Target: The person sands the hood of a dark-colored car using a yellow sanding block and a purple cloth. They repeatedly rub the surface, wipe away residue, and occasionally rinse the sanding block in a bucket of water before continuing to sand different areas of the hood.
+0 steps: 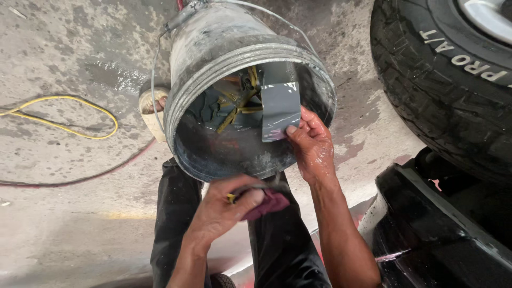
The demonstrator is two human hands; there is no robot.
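Note:
A dented grey metal bucket [213, 48] with a wire handle stands on the concrete in front of my knees, murky water and yellow-handled tools inside. My right hand [312, 146] pinches a wet grey rectangular sheet [280, 109], like sandpaper, held upright over the bucket's mouth near its right rim. My left hand [226, 208] is closed on a dark maroon pad [269, 204] with a bit of yellow beside the thumb, just below the bucket's near rim.
A large black tyre [448, 85] fills the upper right, and a wet glossy black car panel [426, 234] lies at lower right. A yellow cable [64, 117] and a red hose [80, 176] loop across the stained concrete floor at left. My dark trouser legs [176, 224] are below.

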